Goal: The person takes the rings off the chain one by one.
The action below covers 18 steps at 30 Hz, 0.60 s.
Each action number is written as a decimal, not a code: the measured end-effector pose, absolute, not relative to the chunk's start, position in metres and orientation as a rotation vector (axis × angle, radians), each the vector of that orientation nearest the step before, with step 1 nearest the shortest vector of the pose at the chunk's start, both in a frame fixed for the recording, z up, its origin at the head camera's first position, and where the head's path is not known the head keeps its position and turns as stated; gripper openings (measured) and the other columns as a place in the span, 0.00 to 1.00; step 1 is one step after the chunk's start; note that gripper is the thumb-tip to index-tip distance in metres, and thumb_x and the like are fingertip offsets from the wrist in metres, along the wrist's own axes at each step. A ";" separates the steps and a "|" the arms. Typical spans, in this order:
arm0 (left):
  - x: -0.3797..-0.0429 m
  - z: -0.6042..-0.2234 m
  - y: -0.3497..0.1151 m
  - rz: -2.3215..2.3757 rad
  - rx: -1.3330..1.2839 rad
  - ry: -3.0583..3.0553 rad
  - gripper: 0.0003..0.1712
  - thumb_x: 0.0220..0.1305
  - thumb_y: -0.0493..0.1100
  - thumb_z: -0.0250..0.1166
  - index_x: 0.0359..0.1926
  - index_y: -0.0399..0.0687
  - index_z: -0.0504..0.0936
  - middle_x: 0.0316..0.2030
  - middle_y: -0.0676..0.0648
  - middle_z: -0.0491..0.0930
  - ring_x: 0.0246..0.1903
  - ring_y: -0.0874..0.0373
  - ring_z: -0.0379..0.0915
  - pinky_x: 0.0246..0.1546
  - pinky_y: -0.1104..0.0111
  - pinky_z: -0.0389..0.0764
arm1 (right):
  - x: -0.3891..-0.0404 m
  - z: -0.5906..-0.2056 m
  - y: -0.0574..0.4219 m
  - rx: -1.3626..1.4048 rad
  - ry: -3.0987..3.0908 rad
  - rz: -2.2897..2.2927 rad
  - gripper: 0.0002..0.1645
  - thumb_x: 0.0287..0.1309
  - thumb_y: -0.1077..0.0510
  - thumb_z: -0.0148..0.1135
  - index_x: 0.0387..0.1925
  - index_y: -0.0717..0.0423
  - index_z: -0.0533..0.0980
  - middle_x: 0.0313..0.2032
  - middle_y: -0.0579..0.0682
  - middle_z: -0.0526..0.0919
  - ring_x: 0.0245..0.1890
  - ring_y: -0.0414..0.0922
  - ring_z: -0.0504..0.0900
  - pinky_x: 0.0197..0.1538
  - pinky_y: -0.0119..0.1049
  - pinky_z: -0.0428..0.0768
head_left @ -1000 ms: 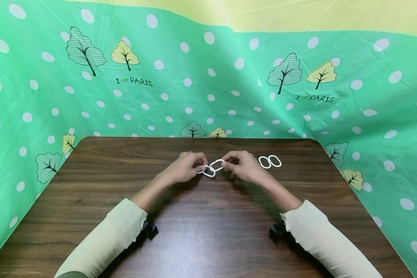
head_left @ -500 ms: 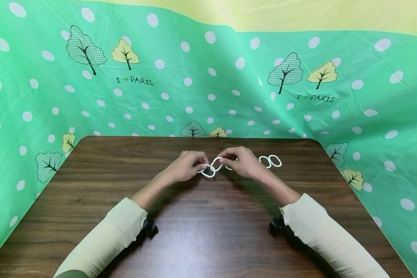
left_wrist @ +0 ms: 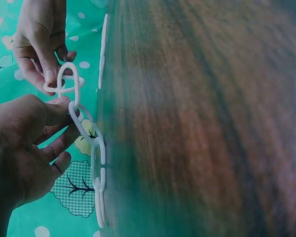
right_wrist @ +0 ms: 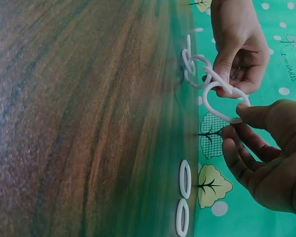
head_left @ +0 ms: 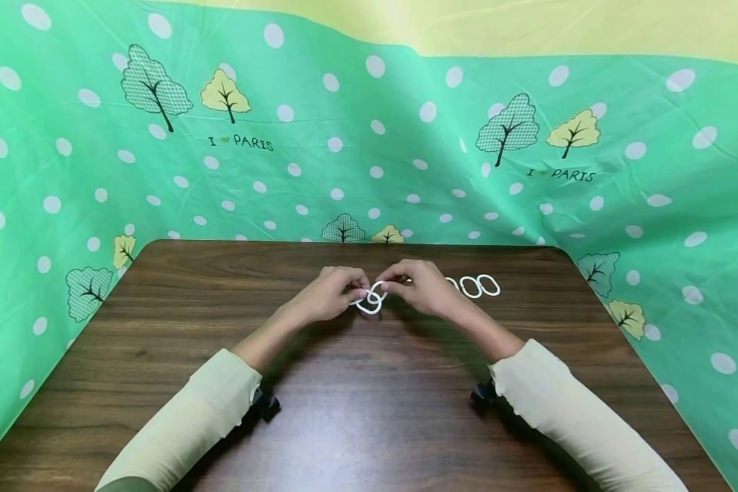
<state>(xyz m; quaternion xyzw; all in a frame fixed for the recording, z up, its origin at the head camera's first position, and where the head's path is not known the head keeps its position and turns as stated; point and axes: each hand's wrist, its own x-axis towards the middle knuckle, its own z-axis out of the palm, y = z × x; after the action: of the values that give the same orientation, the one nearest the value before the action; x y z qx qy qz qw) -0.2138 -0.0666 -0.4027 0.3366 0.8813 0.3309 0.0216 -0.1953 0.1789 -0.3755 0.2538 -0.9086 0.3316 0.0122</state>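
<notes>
White oval chain links, thin and rounded, are between the two hands over the far part of the table. My left hand (head_left: 332,294) pinches the end link (left_wrist: 76,81) of a short chain between thumb and fingers. The rest of that chain (left_wrist: 99,182) trails down to the tabletop in the left wrist view. My right hand (head_left: 419,287) pinches a single link (right_wrist: 210,106) between thumb and forefinger. This link crosses the left hand's link in all views; the spot where they meet is partly hidden by fingertips.
Beyond the right hand, several loose links lie in a row on the dark wooden table (head_left: 369,396), including one link (head_left: 470,287) beside the outermost link (head_left: 488,285). A green dotted cloth (head_left: 369,130) hangs behind the table's far edge.
My right hand has moved left with its link, and the two held links overlap more. Another loose link shows partly beside the right hand. My left hand has stayed nearly still.
</notes>
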 end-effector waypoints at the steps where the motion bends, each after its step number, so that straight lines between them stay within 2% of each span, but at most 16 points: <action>1: -0.214 -0.403 -0.066 1.027 1.045 2.729 0.03 0.78 0.37 0.71 0.43 0.48 0.89 0.41 0.49 0.94 0.47 0.56 0.90 0.61 0.51 0.84 | -0.196 -0.376 0.179 0.803 -2.825 1.021 0.08 0.75 0.61 0.74 0.51 0.54 0.93 0.47 0.52 0.95 0.51 0.50 0.90 0.57 0.53 0.87; 6: -0.213 -0.402 -0.066 1.018 1.052 2.734 0.03 0.79 0.36 0.71 0.43 0.47 0.90 0.42 0.48 0.94 0.47 0.55 0.90 0.61 0.52 0.85 | -0.198 -0.376 0.178 0.855 -2.795 0.964 0.09 0.76 0.61 0.73 0.52 0.55 0.93 0.47 0.53 0.94 0.49 0.50 0.89 0.55 0.53 0.87; 15: -0.216 -0.405 -0.065 1.025 1.130 2.734 0.02 0.78 0.38 0.72 0.45 0.44 0.90 0.43 0.47 0.94 0.47 0.54 0.91 0.61 0.52 0.84 | -0.201 -0.375 0.177 0.954 -2.758 0.891 0.12 0.74 0.65 0.73 0.54 0.56 0.93 0.44 0.53 0.91 0.43 0.46 0.84 0.47 0.39 0.80; 18: -0.241 -0.437 -0.069 1.053 1.197 2.725 0.04 0.79 0.44 0.73 0.45 0.50 0.91 0.42 0.54 0.94 0.46 0.60 0.89 0.61 0.54 0.81 | -0.202 -0.376 0.176 0.985 -2.733 0.883 0.13 0.73 0.66 0.73 0.54 0.56 0.93 0.44 0.53 0.91 0.42 0.45 0.84 0.46 0.38 0.81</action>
<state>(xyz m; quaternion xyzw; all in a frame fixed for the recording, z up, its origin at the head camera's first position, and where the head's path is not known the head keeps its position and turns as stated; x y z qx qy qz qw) -0.2408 -0.0687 -0.4370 0.3791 0.8632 0.3334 -0.0077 -0.2024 0.1764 -0.3764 0.3240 -0.8988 0.2905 0.0527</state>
